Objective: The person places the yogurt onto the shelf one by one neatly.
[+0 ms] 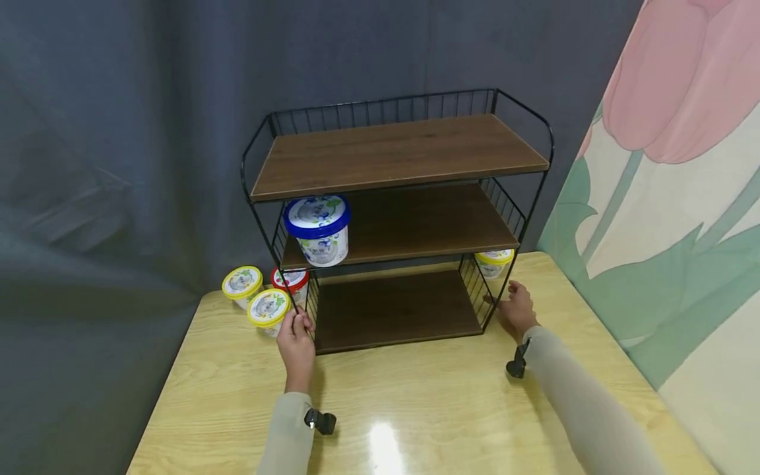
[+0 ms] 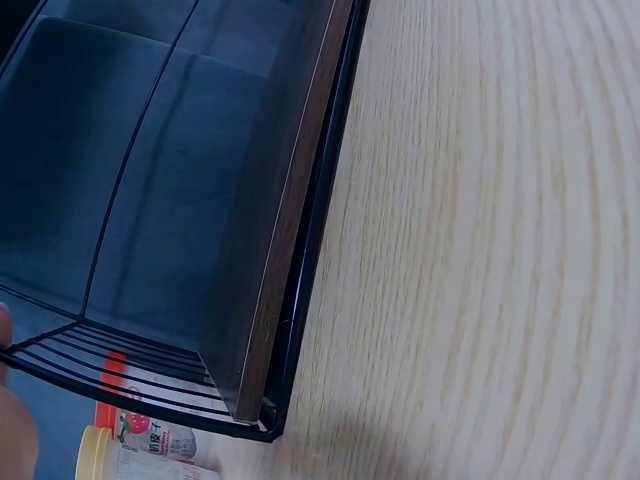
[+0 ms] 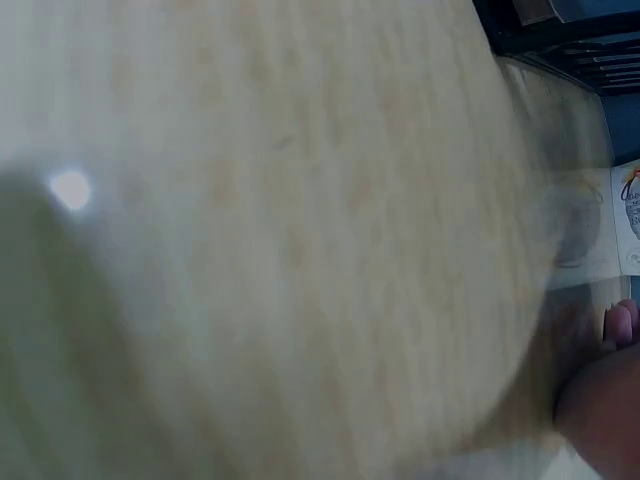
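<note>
A three-tier rack with black wire sides and dark wooden boards stands on the table. My left hand grips its left front post near the bottom tier; in the left wrist view only part of that hand shows at the edge. My right hand is beside the right front post, its fingers loosely bent and nothing visible in them. Behind it sits a yellow-lidded tub, partly hidden by the rack. On the middle tier's left end rests a blue-lidded tub.
Left of the rack are a yellow-lidded tub, another yellow-lidded tub and a red-lidded tub, partly behind the post. A dark curtain hangs behind; a flower-patterned surface borders the table on the right.
</note>
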The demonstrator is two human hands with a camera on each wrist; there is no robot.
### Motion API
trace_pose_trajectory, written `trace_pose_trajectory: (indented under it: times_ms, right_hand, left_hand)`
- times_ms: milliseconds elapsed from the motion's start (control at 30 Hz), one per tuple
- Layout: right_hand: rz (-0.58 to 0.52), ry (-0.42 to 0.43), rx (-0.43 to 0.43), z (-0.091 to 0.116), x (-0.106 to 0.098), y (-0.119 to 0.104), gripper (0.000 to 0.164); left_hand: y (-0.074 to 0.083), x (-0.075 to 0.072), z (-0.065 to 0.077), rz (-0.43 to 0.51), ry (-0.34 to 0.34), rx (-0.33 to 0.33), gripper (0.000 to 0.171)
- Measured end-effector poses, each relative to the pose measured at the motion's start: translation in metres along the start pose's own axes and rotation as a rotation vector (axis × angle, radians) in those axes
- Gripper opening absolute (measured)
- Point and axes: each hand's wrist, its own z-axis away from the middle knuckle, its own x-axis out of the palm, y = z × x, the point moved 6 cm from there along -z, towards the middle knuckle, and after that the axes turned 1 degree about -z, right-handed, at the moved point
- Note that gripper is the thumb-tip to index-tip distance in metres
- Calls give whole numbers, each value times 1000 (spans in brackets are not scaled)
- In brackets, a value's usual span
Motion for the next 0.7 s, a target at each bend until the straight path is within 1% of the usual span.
trace_pose_trajectory:
  times_ms: [67, 100, 133, 200, 267, 300, 333, 367, 433, 500, 533, 600, 700]
  right_hand:
    - [5, 2, 2, -8, 1, 1, 82]
    - [-5, 4, 9, -11, 2, 1, 84]
    - [-15, 5, 16, -13, 2, 1, 88]
    - [-53, 6, 30, -18, 3, -1, 106]
    - [-92, 13, 18, -20, 4, -3, 116]
    - [-125, 20, 10, -23, 5, -4, 118]
    - [-129, 33, -2, -25, 5, -4, 116]
    - [-154, 40, -6, -28, 6, -4, 112]
    - [-157, 62, -15, -34, 7, -4, 102]
    - [-141, 71, 18, -41, 7, -2, 100]
    - [-105, 75, 37, -44, 7, -1, 103]
    - [-62, 85, 69, -49, 6, 0, 109]
    - [-71, 105, 108, -54, 5, 0, 115]
  left_hand:
    - [0, -1, 0, 5, -2, -2, 19]
    - [0, -1, 0, 5, -4, -3, 19]
    - [0, -1, -1, 3, -8, -1, 20]
    - [0, -2, -1, -5, -15, 8, 20]
    - [0, -2, -2, -17, -22, 13, 21]
    - [-1, -3, -2, -29, -24, 18, 21]
    - [-4, -3, -2, -38, -26, 25, 22]
    - [-8, -4, -2, -42, -26, 28, 22]
    - [-18, -6, -1, -48, -23, 32, 22]
    - [-29, -8, -2, -43, -20, 36, 21]
    - [-34, -8, -2, -37, -18, 38, 21]
    - [-37, -8, -4, -24, -22, 45, 22]
    - [-38, -6, -6, -14, -46, 60, 23]
